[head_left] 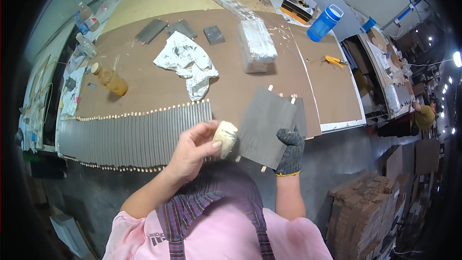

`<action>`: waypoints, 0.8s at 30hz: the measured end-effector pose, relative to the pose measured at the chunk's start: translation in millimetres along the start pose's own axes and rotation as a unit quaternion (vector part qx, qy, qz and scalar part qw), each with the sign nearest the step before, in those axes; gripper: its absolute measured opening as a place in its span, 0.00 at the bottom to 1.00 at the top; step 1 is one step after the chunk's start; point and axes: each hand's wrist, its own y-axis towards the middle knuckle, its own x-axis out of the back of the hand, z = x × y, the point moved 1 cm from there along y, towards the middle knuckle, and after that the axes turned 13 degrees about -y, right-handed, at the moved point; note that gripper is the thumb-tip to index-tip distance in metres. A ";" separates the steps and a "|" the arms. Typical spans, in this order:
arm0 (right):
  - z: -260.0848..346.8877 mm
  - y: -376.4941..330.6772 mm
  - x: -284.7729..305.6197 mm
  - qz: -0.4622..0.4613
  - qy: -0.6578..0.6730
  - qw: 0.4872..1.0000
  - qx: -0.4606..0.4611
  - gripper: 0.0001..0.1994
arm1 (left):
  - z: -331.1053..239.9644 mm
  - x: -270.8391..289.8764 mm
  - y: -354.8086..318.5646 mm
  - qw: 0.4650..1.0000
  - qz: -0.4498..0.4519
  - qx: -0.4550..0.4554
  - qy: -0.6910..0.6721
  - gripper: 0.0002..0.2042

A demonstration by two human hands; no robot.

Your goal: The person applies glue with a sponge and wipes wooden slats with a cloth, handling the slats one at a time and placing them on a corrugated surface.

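My bare left hand pinches a pale cream, sponge-like block with grey smears, its exact kind unclear. In a dark knitted glove, my right hand grips the lower right edge of a grey wooden panel, thumb across its face. Light dowel pegs stick out from the panel's two ends, and it is held tilted above the table edge. Another grey panel shows partly behind it. To the left, a long row of similar grey panels stands on edge, packed side by side, with pegs along both sides.
Brown sheeting covers the table. On it are a crumpled white cloth, a wrapped white block, a jar of amber stuff, a blue jug and a yellow-handled tool. Stacked cardboard stands right; a person works beyond.
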 end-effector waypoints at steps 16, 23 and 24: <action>-0.3 -10.7 15.8 0.019 0.063 0.998 -0.013 0.49 | -132.1 192.6 100.2 0.855 -0.239 -0.003 0.460 0.10; -4.2 -14.1 19.5 -0.062 -0.005 0.998 -0.018 0.44 | -136.8 222.5 123.2 0.645 -0.257 0.054 0.717 0.16; -4.0 -13.5 19.1 -0.060 -0.009 0.998 -0.021 0.44 | -134.0 211.3 128.2 0.536 -0.252 0.026 0.805 0.16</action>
